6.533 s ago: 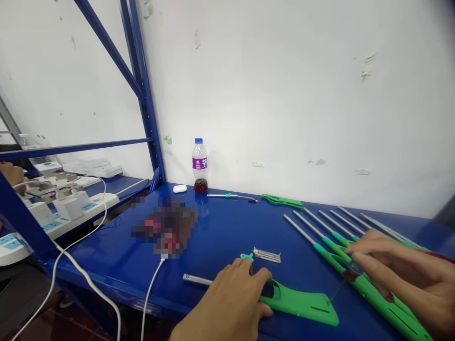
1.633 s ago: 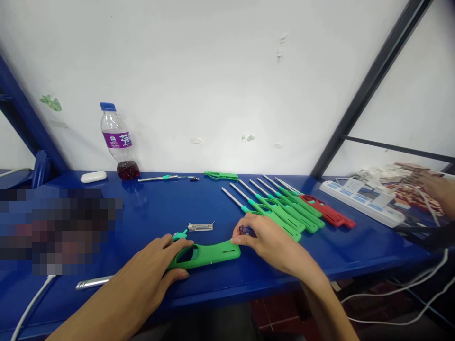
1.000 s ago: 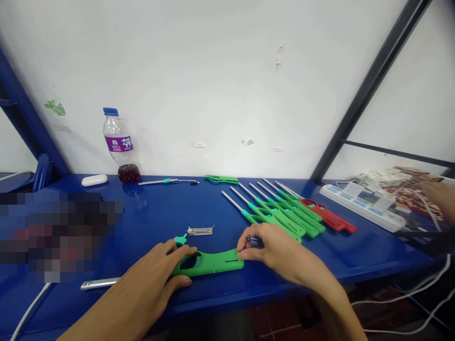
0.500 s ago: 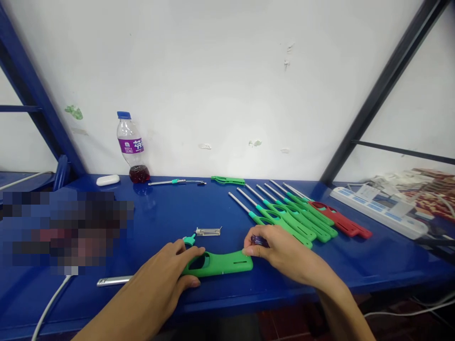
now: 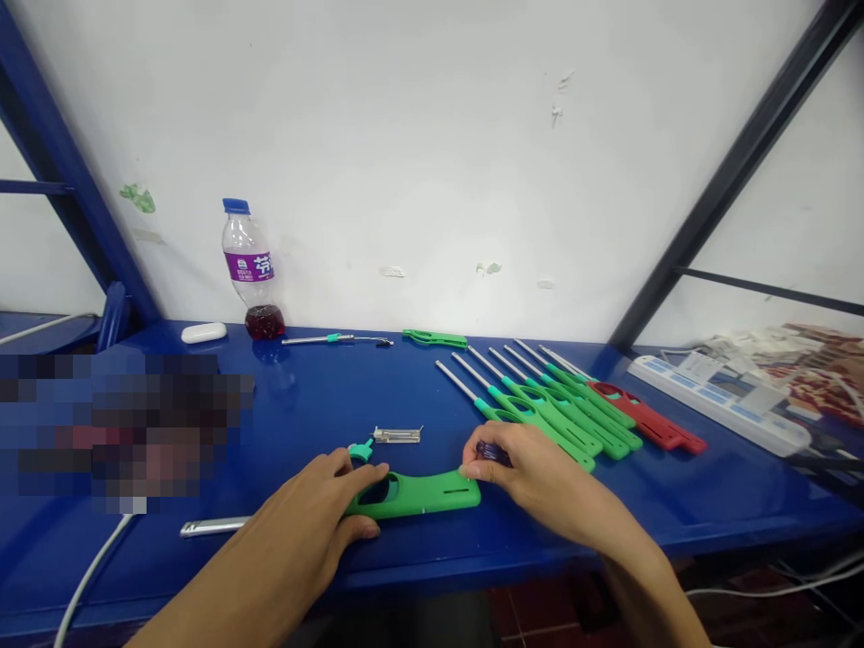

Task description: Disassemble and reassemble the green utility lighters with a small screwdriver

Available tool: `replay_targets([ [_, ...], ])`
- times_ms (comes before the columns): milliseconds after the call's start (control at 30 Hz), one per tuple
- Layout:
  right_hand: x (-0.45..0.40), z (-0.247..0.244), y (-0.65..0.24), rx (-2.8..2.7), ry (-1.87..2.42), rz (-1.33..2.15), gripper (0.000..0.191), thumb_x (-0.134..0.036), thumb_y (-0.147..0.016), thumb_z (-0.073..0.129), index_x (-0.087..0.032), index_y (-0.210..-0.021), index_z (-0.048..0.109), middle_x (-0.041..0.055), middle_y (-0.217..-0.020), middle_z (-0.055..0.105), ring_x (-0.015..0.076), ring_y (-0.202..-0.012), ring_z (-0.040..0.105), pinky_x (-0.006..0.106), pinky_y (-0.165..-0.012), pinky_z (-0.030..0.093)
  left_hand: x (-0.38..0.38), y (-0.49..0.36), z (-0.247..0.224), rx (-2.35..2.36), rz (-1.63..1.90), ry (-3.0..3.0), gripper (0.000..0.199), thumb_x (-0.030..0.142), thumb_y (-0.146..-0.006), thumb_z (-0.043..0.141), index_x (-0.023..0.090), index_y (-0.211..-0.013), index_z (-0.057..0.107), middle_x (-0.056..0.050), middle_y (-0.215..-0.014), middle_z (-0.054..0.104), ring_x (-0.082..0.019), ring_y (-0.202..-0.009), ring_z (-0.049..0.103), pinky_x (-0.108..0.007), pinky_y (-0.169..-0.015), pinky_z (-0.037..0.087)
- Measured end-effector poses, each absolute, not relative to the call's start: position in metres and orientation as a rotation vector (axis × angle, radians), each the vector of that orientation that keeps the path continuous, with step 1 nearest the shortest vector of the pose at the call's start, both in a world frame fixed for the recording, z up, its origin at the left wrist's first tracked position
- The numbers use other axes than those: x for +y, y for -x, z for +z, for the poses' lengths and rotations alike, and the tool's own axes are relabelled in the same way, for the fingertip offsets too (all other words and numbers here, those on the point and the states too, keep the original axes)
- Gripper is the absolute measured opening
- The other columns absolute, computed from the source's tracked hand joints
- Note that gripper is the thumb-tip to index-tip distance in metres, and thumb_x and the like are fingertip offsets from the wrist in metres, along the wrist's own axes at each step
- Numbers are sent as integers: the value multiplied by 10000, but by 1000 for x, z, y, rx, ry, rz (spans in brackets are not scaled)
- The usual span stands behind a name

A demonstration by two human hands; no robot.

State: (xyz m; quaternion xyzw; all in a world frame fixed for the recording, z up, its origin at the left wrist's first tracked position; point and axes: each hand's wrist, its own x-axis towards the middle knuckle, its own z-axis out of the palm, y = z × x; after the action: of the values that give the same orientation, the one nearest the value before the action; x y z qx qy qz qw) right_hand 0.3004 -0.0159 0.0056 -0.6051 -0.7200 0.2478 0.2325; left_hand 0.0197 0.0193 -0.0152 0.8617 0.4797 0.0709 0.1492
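Observation:
Near the front edge of the table lies a green long-nosed lighter (image 5: 432, 495), its silver metal tube (image 5: 209, 527) pointing left. My left hand (image 5: 330, 495) is closed around the lighter by its trigger opening, with thumb and fingers on both sides. At the handle's right end, the fingertips of my right hand (image 5: 540, 468) touch the green plastic. A dark purple ridged handle (image 5: 494, 453) is tucked in that closed hand; the rest of it is hidden. Just behind the lighter are a teal plastic piece (image 5: 361, 451) and a small metal part (image 5: 397, 436).
Several green lighters (image 5: 560, 423) and red lighters (image 5: 648, 418) lie in a row at right. Behind are a bottle (image 5: 253, 265), a white case (image 5: 203, 333), a metal tube with wire (image 5: 317, 339) and a green shell (image 5: 436, 339). A power strip (image 5: 719, 405) lies far right.
The camera view has shifted slightly. Both hands stay on the green lighter, with the right fingertips still at its handle end.

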Motion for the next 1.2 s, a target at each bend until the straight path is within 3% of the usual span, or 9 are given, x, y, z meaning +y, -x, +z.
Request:
replay_targets([
  [200, -17, 16, -297, -1915, 1582, 750, 176, -343, -1025, 650, -239, -898, 715, -46, -856, 692, 173, -796, 603, 285, -706, 398, 21, -12, -25, 1283, 441, -2539, 395, 364, -944, 605, 349, -1316, 739, -76, -1288, 742, -301, -1160, 727, -386, -935, 614],
  [300, -14, 16, -285, -1829, 1543, 687, 174, -341, -1026, 662, -241, -895, 716, -49, -821, 677, 170, -753, 596, 276, -659, 395, 21, -10, -29, 1287, 435, -2544, 390, 352, -949, 611, 345, -1318, 737, -82, -1332, 725, -314, -1214, 707, -409, -980, 601],
  [533, 3, -14, -246, -1854, 1545, 439, 174, -218, -1056, 635, -243, -932, 755, -11, -915, 730, 200, -853, 678, 296, -777, 427, 20, -11, -41, 1316, 440, -2581, 418, 340, -984, 586, 341, -1389, 687, -102, -1438, 670, -354, -1328, 641, -508, -1080, 549],
  [633, 4, -18, -240, -1873, 1591, 358, 179, -226, -1061, 628, -227, -925, 745, 13, -905, 723, 219, -833, 679, 311, -762, 415, 20, -11, -39, 1304, 334, -2578, 435, 307, -962, 604, 329, -1389, 689, -114, -1367, 703, -357, -1262, 677, -489, -1003, 593],
  [767, 3, -12, -242, -1897, 1611, 290, 249, -348, -1095, 594, -216, -952, 750, 37, -911, 729, 235, -854, 686, 316, -767, 418, 22, -11, -37, 1292, 368, -2615, 427, 291, -976, 597, 326, -1394, 681, -118, -1357, 691, -346, -1232, 675, -481, -1005, 575],
  [867, 0, -2, -252, -1928, 1587, 266, 308, -380, -1099, 586, -218, -882, 735, 25, -871, 727, 219, -807, 672, 314, -759, 417, 23, -16, -30, 1266, 259, -2686, 449, 209, -984, 563, 318, -1407, 667, -111, -1210, 715, -316, -1046, 702, -460, -896, 586],
  [933, -6, 5, -262, -1999, 1585, 296, 308, -408, -1083, 609, -234, -867, 744, 12, -870, 735, 222, -805, 667, 321, -752, 414, 22, -21, -21, 1279, 178, -2765, 448, 139, -977, 539, 298, -1367, 692, -96, -1077, 710, -284, -913, 674, -419, -809, 567],
  [1067, -20, 15, -286, -2130, 1638, 523, 317, -555, -1048, 610, -305, -992, 798, -4, -1007, 773, 263, -955, 685, 343, -845, 449, 15, -30, -3, 1275, 307, -2923, 311, 159, -1051, 467, 261, -1188, 726, -88, -1041, 659, -267, -898, 600, -400, -771, 506],
  [1200, -29, 18, -306, -1947, 1698, 673, 609, -799, -978, 480, -292, -884, 805, 52, -1045, 771, 323, -997, 677, 389, -866, 484, 4, -36, -1, 1172, 644, -2951, 289, 222, -1089, 449, 270, -1344, 577, -67, -1101, 631, -265, -944, 581, -443, -820, 524],
])
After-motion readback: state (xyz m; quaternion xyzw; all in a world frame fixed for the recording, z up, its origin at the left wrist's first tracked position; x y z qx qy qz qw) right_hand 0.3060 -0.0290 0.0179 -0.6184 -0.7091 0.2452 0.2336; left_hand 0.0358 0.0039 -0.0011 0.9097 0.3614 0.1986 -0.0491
